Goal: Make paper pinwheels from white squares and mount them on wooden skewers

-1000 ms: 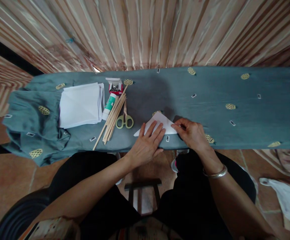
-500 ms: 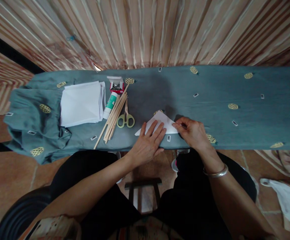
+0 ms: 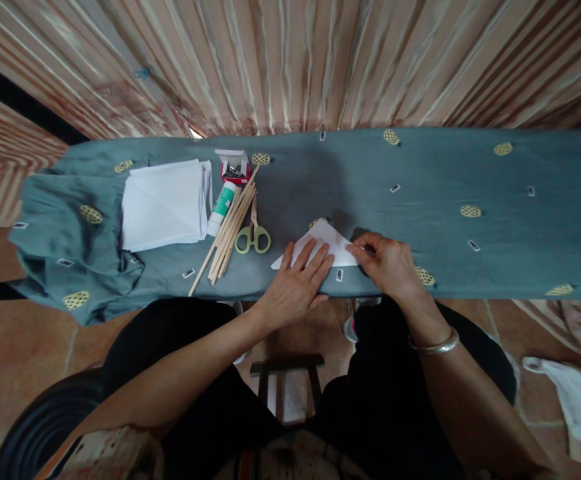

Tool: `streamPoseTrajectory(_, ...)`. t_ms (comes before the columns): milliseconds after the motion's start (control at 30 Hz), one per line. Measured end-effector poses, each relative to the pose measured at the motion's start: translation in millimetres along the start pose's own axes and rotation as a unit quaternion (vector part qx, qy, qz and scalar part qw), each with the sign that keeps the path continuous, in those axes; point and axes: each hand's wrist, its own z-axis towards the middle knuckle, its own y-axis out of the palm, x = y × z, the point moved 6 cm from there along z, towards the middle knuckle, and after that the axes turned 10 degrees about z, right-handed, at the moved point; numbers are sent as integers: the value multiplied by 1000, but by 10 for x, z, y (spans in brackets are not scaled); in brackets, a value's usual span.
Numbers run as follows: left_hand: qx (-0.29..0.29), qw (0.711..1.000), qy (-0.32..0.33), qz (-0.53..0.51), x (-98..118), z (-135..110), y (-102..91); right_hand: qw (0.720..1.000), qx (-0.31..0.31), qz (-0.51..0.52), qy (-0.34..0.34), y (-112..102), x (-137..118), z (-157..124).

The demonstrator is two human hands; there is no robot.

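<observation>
over the last second almost nothing shifts. the left grip [image 3: 295, 287] stays flat, fingers spread, on the left half of the folded paper [image 3: 331, 241], and the right grip [image 3: 387, 265] stays at the paper's right corner. the only difference we record is a slight drift of the whole view. we judge that the fold is being held down and pressed, not turned or reopened.

state of the grips: the left grip is released, palm down, pinning the sheet. the right grip is curled, thumb and forefinger meeting at the corner. we cannot tell whether they pinch the corner or merely press it down.

location: the folded paper lies at the near edge of the bench [image 3: 470, 283], about midway along it, apex toward the far edge.

materials: the paper is white, thin and matt, a flat triangle with crisp edges. a blue-grey cloth [image 3: 85, 260] with yellow ovals covers the bench and bunches at the left end. toward the far left corner lie a square stack of white sheets [image 3: 163, 203], a glue stick [image 3: 221, 205], a small red box [image 3: 234, 167], pale wooden sticks [image 3: 227, 230] and green-handled scissors [image 3: 253, 237].
</observation>
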Motion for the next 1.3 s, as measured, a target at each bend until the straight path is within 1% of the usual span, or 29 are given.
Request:
streamPoseTrajectory(233, 0, 1000, 2, -5, -7, 3, 12, 1000, 12, 9, -8, -6, -6, -16)
streamPoseTrajectory(633, 10, 1000, 1, -3, -15, -18, 46, 1000, 7, -1, -14, -1, -18, -13)
streamPoseTrajectory(767, 8, 1000, 7, 6, -2, -23, 39, 1000, -4, -2, -10, 8, -38, -20)
streamPoseTrajectory(1100, 10, 1000, 9, 21, 15, -52, 49, 999, -1, 2, -33, 17, -39, -19)
streamPoseTrajectory(1300, 10, 1000, 16, 25, 35, -55, 41, 999, -13, 8, -44, 26, -50, -28)
